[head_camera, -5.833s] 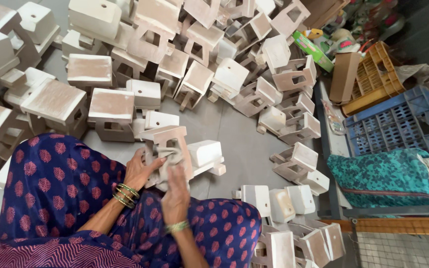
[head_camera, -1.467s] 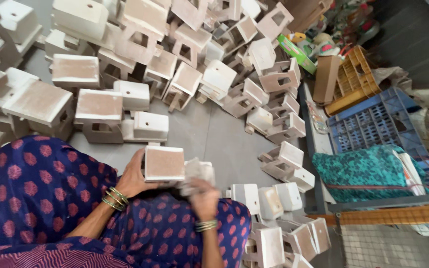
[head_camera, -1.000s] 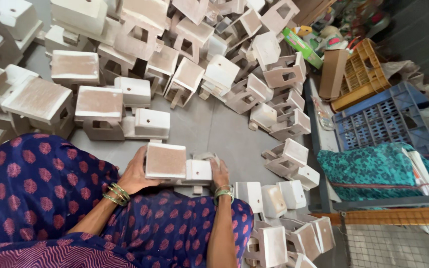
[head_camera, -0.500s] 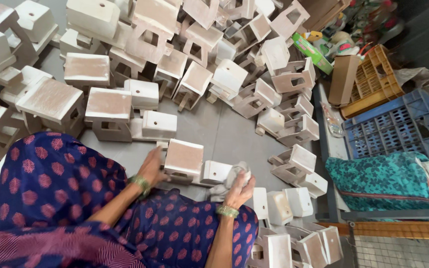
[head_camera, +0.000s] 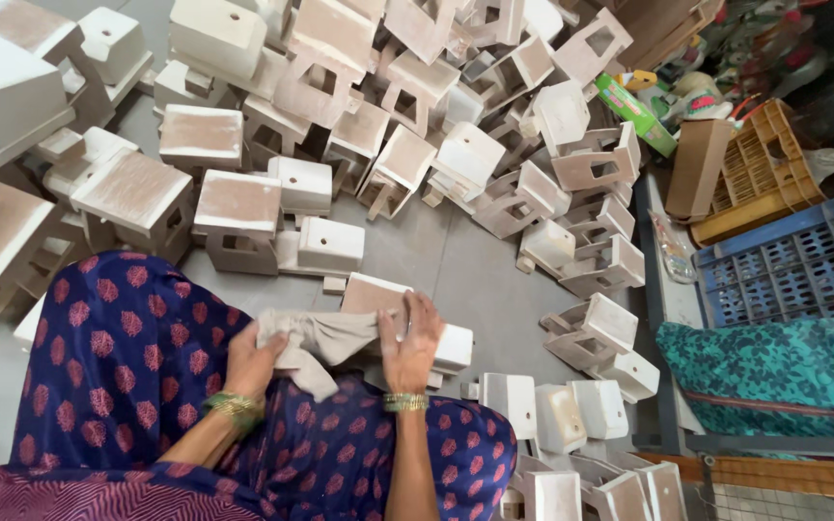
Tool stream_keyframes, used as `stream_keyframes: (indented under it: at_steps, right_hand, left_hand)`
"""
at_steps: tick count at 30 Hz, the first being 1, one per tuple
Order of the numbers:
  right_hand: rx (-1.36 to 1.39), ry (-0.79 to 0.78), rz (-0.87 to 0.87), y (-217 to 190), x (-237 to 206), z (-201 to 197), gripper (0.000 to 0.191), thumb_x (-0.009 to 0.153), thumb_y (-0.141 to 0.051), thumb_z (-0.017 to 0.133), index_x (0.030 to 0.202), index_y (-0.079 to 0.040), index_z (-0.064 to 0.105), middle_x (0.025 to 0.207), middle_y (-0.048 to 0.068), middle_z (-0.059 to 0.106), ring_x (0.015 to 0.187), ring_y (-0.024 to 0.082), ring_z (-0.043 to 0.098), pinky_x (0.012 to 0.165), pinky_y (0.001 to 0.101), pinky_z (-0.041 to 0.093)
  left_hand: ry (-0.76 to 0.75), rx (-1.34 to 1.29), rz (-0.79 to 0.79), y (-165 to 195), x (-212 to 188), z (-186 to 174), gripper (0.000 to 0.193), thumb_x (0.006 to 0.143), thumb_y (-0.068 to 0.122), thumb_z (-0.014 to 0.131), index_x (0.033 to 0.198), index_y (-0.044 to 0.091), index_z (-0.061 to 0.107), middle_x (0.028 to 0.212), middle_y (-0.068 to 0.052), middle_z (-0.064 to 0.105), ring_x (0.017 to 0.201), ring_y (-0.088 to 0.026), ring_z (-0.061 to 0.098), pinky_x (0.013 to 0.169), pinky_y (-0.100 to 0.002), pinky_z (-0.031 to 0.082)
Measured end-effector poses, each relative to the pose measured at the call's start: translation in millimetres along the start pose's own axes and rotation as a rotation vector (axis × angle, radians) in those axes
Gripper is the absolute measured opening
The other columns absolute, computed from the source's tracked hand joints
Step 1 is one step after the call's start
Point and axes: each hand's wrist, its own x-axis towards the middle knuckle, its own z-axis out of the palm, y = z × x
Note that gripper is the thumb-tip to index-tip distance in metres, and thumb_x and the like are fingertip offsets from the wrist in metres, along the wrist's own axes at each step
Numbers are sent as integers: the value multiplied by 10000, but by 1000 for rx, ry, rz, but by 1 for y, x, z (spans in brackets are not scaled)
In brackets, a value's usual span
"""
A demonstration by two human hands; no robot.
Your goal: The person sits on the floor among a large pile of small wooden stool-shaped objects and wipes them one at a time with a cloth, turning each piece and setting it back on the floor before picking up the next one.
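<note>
Heap of pale wooden box-shaped pieces (head_camera: 359,106) across the whole upper half of frame, spilling down the right-centre; grey floor (head_camera: 480,280) bare in the middle. Blue plastic crate (head_camera: 789,275) and yellow crate (head_camera: 755,174) at right edge, teal patterned cloth bundle (head_camera: 774,371) below them. Dark blue printed garment over the lap (head_camera: 137,357) filling lower left.

Work piece: one pale wooden block (head_camera: 388,309) at frame centre, resting at the knee edge, partly covered by a beige cloth (head_camera: 316,338). Right hand (head_camera: 412,338) laid flat on cloth and block, fingers spread (bangle at wrist). Left hand (head_camera: 248,362) closed on the bunched left end of the cloth, gripping it.

Step in hand, judged: wiping or rubbing down the block's face with the cloth. Next move likely calls for steady pressure from the right palm, cloth kept taut by the left, block prevented from sliding off the knee.
</note>
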Motion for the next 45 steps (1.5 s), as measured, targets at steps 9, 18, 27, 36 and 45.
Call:
stream_keyframes:
  at_steps: [9, 18, 27, 36, 45]
  right_hand:
    - [1090, -14, 716, 96, -16, 57, 545, 794, -107, 690, 1283, -66, 453, 1203, 171, 680, 1031, 217, 659, 915, 333, 549]
    - [1198, -259, 991, 107, -36, 49, 487, 928, -351, 688, 1231, 24, 618, 1098, 83, 675, 963, 168, 664, 827, 395, 557]
    - [1578, -51, 857, 120, -36, 21, 494, 856, -171, 723, 1262, 81, 599, 1167, 153, 689, 1085, 286, 651, 993, 439, 498]
    - [1569, -151, 805, 88, -43, 1, 587, 810, -173, 729, 1287, 139, 589, 1191, 200, 688, 1103, 292, 659, 1007, 399, 485]
    - [1510, -101, 751, 87, -45, 8, 548, 777, -107, 735, 1256, 125, 604, 1155, 172, 699, 1053, 281, 673, 978, 385, 510]
  left_hand:
    - [632, 156, 403, -28, 110, 12, 348, 978, 14, 574, 1296, -105, 496, 1194, -233, 665, 1096, -324, 657, 1023, -412, 465]
    - [502, 363, 582, 30, 85, -1, 290, 961, 7, 625, 1237, -45, 554, 1169, -268, 675, 1091, -408, 650, 975, -455, 494]
    - [-107, 428, 712, 21, 53, 25, 389, 796, 50, 671, 1181, 1, 643, 1117, -229, 681, 1047, -437, 673, 913, -472, 541]
    - [-606, 909, 1274, 36, 16, 42, 276, 752, 87, 629, 1017, 17, 661, 1166, -138, 613, 1150, -308, 580, 1031, -422, 463]
    - [-578, 1280, 1328, 28, 15, 56, 271, 849, 127, 554, 1049, -41, 628, 1217, -169, 583, 1061, -275, 565, 893, -391, 474]
